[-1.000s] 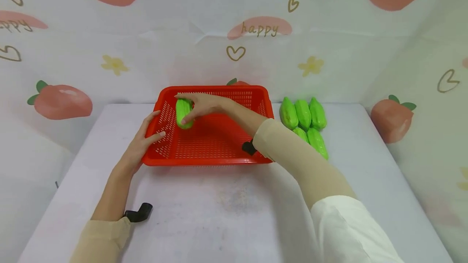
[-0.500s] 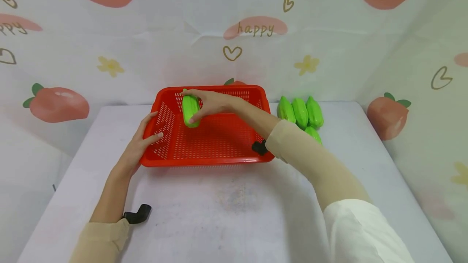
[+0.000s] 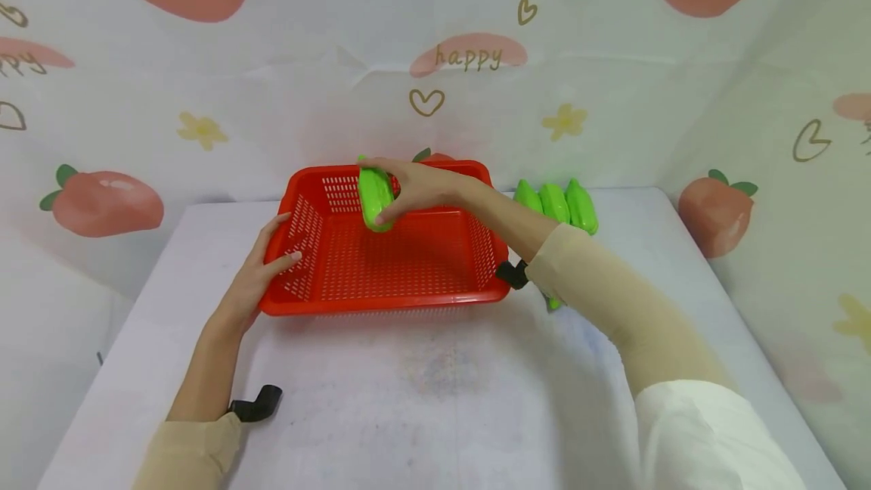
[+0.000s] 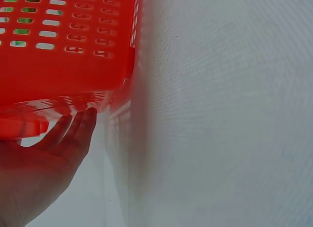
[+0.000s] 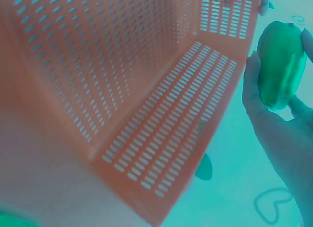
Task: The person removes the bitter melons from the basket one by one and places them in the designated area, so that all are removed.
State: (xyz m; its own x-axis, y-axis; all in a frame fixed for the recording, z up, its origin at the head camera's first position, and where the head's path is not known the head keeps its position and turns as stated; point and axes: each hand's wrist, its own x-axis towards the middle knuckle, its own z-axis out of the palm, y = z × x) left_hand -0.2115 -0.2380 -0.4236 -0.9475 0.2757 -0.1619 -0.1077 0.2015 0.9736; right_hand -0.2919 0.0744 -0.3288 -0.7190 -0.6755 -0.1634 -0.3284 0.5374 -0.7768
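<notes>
A red slotted plastic basket (image 3: pixel 381 299) stands on the white table. At its left rim, my left hand (image 3: pixel 255 271) grips it, with the thumb over the rim and the fingers outside; in the left wrist view the left hand (image 4: pixel 54 161) lies under the rim, fingers against the outer wall. My right hand (image 3: pixel 423 187) holds a bright green, ribbed, oblong fruit (image 3: pixel 374 197) above the back of the basket, its pointed end away from me. The right wrist view shows this fruit (image 5: pixel 281 65) between thumb and fingers, above rim height.
Several more green fruits (image 3: pixel 554 204) lie in a group right of the basket, partly hidden by my right forearm. A patterned cloth wall (image 3: pixel 327 112) rises behind the table (image 3: pixel 381 399). Black wrist mounts (image 3: pixel 258 403) are on both wrists.
My right hand has lifted the green fruit slightly and carried it from the basket's left end toward the middle. The left hand stays on the rim. The head view has shifted slightly.
</notes>
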